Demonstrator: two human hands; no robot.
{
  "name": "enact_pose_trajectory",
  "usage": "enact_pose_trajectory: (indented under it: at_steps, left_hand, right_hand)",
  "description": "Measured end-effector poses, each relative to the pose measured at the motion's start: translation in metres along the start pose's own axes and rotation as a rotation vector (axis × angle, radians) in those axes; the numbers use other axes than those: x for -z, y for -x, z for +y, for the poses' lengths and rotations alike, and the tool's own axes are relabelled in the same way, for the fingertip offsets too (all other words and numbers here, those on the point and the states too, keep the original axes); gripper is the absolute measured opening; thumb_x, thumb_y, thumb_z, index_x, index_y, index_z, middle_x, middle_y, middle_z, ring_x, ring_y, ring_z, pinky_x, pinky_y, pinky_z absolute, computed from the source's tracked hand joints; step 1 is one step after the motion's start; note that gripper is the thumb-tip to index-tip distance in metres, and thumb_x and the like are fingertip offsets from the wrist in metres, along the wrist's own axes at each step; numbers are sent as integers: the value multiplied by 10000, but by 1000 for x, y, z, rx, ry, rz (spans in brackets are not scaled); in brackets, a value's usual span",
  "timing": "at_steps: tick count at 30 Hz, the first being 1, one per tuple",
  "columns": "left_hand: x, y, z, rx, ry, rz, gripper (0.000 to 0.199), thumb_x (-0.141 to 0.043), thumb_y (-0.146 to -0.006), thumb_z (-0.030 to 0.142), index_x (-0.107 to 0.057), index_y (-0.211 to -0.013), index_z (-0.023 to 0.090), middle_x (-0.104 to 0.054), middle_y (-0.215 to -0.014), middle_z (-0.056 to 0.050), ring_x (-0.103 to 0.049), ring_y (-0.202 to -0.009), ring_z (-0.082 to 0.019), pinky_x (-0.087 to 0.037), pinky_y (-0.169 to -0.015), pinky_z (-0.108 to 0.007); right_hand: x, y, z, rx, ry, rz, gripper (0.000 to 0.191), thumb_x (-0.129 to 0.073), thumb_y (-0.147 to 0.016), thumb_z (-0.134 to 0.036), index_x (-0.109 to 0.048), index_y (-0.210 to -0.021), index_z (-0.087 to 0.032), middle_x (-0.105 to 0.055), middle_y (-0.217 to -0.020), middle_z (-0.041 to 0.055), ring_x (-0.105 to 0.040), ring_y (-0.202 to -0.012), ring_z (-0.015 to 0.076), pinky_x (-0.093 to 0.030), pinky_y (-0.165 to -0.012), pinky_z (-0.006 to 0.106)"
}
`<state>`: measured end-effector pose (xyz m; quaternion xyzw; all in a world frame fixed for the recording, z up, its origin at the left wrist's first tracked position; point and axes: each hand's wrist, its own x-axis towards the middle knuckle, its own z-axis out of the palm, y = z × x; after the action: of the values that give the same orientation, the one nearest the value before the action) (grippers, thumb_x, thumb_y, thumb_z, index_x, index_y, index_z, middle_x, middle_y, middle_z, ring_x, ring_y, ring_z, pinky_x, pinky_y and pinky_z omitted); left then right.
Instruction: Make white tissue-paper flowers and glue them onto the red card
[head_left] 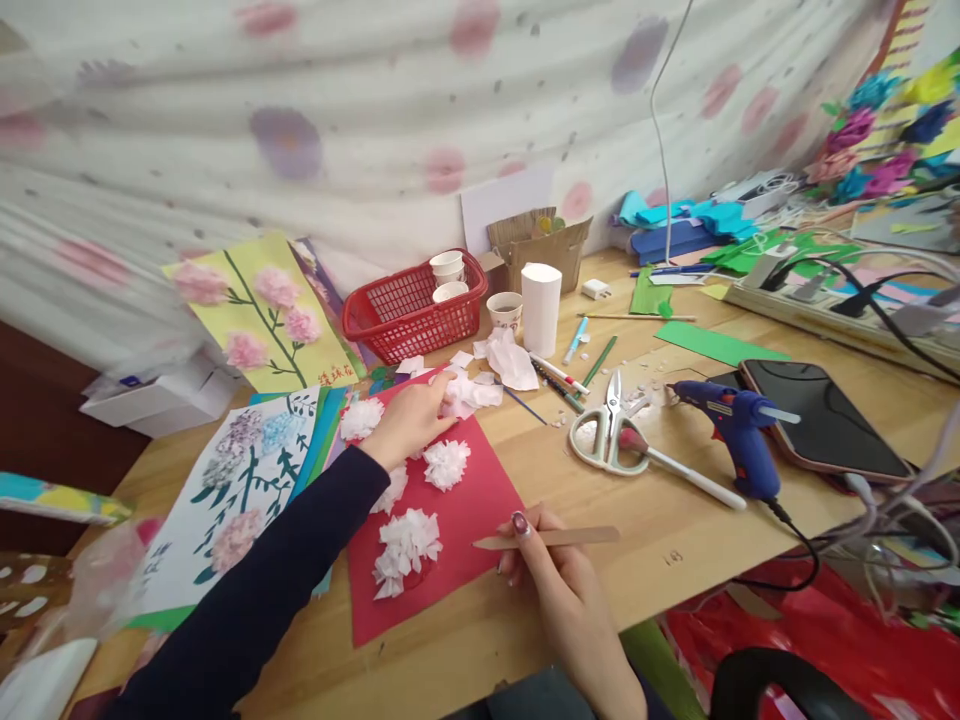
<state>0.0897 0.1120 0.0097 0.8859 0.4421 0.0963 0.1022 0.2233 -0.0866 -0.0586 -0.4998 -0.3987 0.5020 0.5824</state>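
My right hand is closed around a flat wooden stick with a pointed end. Its tip reaches over the red paper sheet. My left hand extends across the upper part of the sheet, thumb and forefinger apart, beside loose white tissue paper pieces. Whether the fingertips touch the tissue is unclear. Glued-looking ruffled white tissue flowers sit on the red sheet, among them a large one, a smaller one and one near the upper left corner. My left wrist and sleeve partly hide another.
Scissors, a white-handled brush, a blue glue gun and a phone lie to the right. Behind are a red basket, paper cups and a white paper roll. Flower pictures stand left.
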Motion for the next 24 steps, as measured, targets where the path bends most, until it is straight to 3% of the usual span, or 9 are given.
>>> enact_pose_trajectory:
  at_steps: [2, 5, 8, 10, 12, 16, 20, 24]
  left_hand:
    - [-3, -4, -1, 10, -15, -12, 569, -534, -811, 167, -494, -1378, 190, -772, -990, -87, -706, -974, -308, -528, -873, -435]
    - [1, -1, 0, 49, 59, 78, 504, -522, -830, 175, -527, -1330, 239, -777, -953, -52, -711, -974, -275, -513, -915, -419]
    - [14, 6, -2, 191, 346, 183, 459, -574, -833, 250, -523, -1285, 189, -775, -963, -72, -723, -942, -242, -538, -878, -380]
    - [24, 13, -4, 306, 574, 207, 464, -633, -796, 286, -541, -1230, 151, -772, -952, -94, -731, -900, -231, -558, -817, -355]
    - [32, 23, -8, 372, 668, 209, 428, -686, -746, 300, -590, -1135, 148, -774, -918, -96, -731, -862, -231, -565, -770, -347]
    - [40, 55, -12, 401, 650, 186, 294, -723, -702, 341, -662, -936, 172, -778, -852, -77, -730, -811, -237, -567, -733, -348]
    - [37, 101, -12, 389, 730, 170, 241, -728, -690, 371, -682, -835, 185, -774, -870, -65, -729, -831, -235, -572, -746, -340]
    - [28, 143, -4, 380, 722, 45, 182, -695, -719, 381, -702, -772, 207, -758, -823, -38, -702, -779, -212, -572, -737, -343]
  right_hand:
    - [1, 1, -1, 3, 6, -13, 411, -452, -990, -517, -563, -759, -196, -566, -691, 1, -534, -651, 146, -415, -665, 270]
    - [2, 2, -2, 16, 19, -27, 429, -439, -995, -515, -543, -723, -200, -556, -686, 1, -528, -649, 148, -409, -658, 275]
    - [2, 2, -3, 31, 42, -32, 429, -440, -998, -503, -546, -713, -200, -558, -680, 3, -532, -656, 152, -408, -663, 279]
    - [2, 2, -2, 43, 46, -30, 428, -440, -996, -506, -560, -723, -199, -563, -677, 4, -540, -659, 157, -412, -663, 284]
    - [2, 1, 0, 51, 46, -18, 443, -438, -993, -520, -570, -718, -198, -573, -682, 11, -544, -654, 160, -416, -651, 287]
    - [2, -1, 1, 51, 33, 0, 436, -465, -980, -528, -594, -731, -194, -580, -685, 13, -540, -628, 152, -423, -623, 283]
    - [0, -1, -4, 68, 18, -13, 399, -521, -957, -524, -616, -762, -190, -591, -668, 5, -538, -608, 140, -432, -612, 272]
    - [-9, 5, -8, 80, -12, -42, 365, -527, -960, -508, -614, -804, -190, -607, -653, 4, -558, -592, 146, -450, -599, 279]
